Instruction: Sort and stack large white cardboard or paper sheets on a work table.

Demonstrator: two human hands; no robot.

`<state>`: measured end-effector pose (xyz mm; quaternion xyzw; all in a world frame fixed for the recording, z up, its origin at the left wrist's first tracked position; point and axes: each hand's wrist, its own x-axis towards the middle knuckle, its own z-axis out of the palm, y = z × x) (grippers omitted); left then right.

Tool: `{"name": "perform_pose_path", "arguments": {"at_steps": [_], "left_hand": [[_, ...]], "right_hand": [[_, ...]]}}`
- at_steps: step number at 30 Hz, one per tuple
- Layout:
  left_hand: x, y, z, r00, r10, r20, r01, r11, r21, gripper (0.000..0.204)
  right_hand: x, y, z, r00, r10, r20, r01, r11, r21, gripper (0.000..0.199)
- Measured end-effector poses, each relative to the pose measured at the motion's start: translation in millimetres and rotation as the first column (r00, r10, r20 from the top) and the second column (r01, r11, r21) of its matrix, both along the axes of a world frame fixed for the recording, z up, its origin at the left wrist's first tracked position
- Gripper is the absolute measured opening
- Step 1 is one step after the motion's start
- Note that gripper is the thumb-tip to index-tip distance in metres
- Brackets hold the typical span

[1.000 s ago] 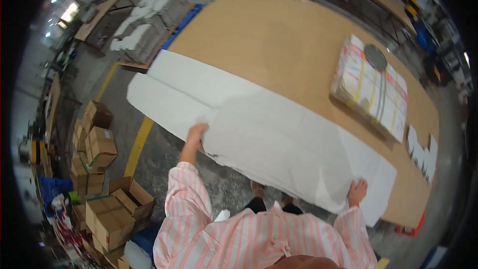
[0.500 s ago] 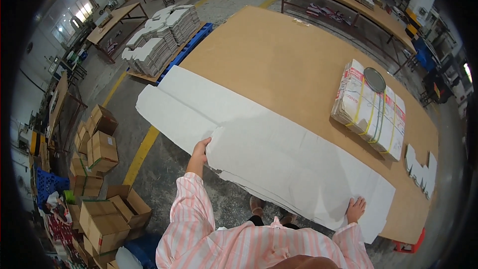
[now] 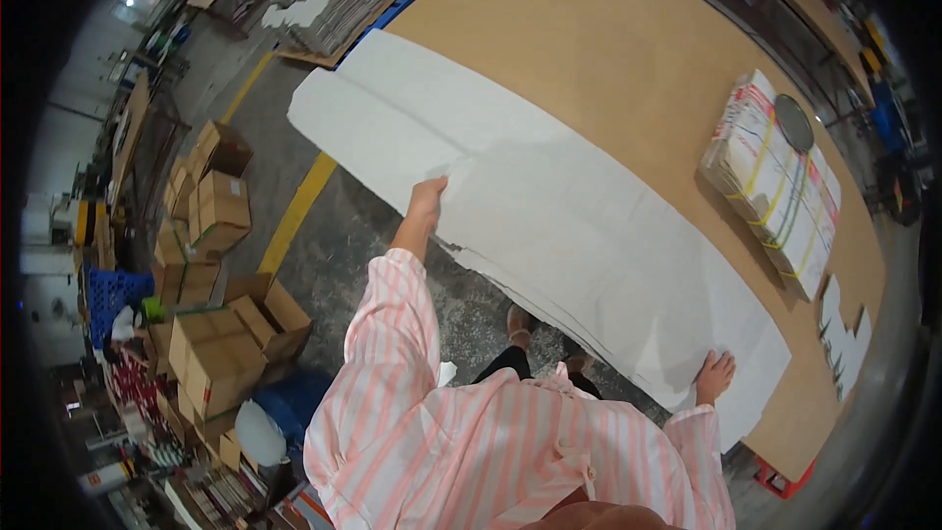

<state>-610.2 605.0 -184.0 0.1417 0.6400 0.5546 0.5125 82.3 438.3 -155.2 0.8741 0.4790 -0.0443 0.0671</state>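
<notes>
"White sheets [image 3: 579,226] are lying lengthwise along the near side of a broad brown board [image 3: 569,49], layers showing at their ragged near edge. What are the hands doing?"

"Left hand [image 3: 428,201] is curling round the near edge, beside a notch, and seems to be gripping it. How many layers it is taking in, I cannot tell. Right hand [image 3: 716,376] is resting open, palm down, near the right end, fingers slightly bent, gripping nothing that shows."

"Which step are you reading?"

"My judgement: the person is steadying or adjusting the sheets from two widely spread points. No lift is showing at the right."

"And what is the next move calling for?"

"Even control from both sides, I am judging: a firm left hold on the chosen layers, the right guarding against skew. Such length is inviting a buckle mid-span."

"Anything nearby?"

"Strapped bundle [image 3: 770,191] is sitting farther back, rightward, a round disc [image 3: 794,123] lying on top. Jagged white piece [image 3: 846,353] is lying near it, apart from the sheets."
</notes>
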Motion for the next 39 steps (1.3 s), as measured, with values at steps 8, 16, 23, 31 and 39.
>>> {"name": "perform_pose_path", "arguments": {"at_steps": [8,16,23,31,39], "left_hand": [[12.4,-13.9,34.0,0.985,-0.105,0.136,0.11,0.994,-0.029,0.031],[0.6,-42.7,39.9,0.856,-0.138,0.498,0.053,0.982,0.181,0.046],[36.8,-86.4,43.8,0.797,-0.18,0.577,-0.018,0.947,0.32,0.049],[106.1,-115.2,40.6,0.686,0.008,0.728,-0.304,0.912,0.276,0.067],[161.4,-142.8,-0.9,0.857,-0.029,0.515,-0.164,0.932,0.324,0.049]], "right_hand": [[8.8,-9.7,-5.5,0.999,0.028,0.032,-0.028,0.999,-0.025,0.06],[10.3,-0.7,-13.5,0.997,0.076,0.011,-0.076,0.997,0.028,0.059],[11.2,-3.9,-18.0,0.998,0.062,0.023,-0.063,0.998,0.012,0.058],[26.7,-11.4,-21.4,0.995,0.098,0.034,-0.103,0.976,0.194,0.054],[-2.0,-5.2,-17.8,0.999,0.038,0.034,-0.043,0.991,0.129,0.059]]}}
